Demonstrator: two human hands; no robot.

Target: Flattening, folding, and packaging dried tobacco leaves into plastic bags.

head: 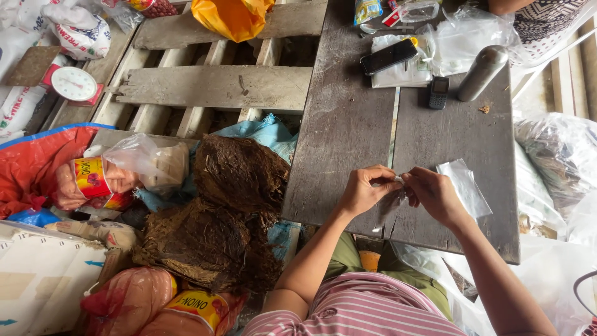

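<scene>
A weathered grey plank desk [348, 124] carries a flat clear plastic bag [464, 186] near its front right corner, long axis slanting toward that corner. At the front edge, left hand [364, 190] and right hand [433, 196] meet fingertip to fingertip, both pinching a small crinkly clear plastic bag [397, 182], wrists bent inward.

A dark, weathered plank table [348, 118] fills the centre and right of the frame under even daylight. In the upper left lies a grey wooden pallet [211, 84], with a small white dial scale [73, 83] at its left edge. Brown dried leaves [230, 205] are heaped at lower centre-left.
</scene>
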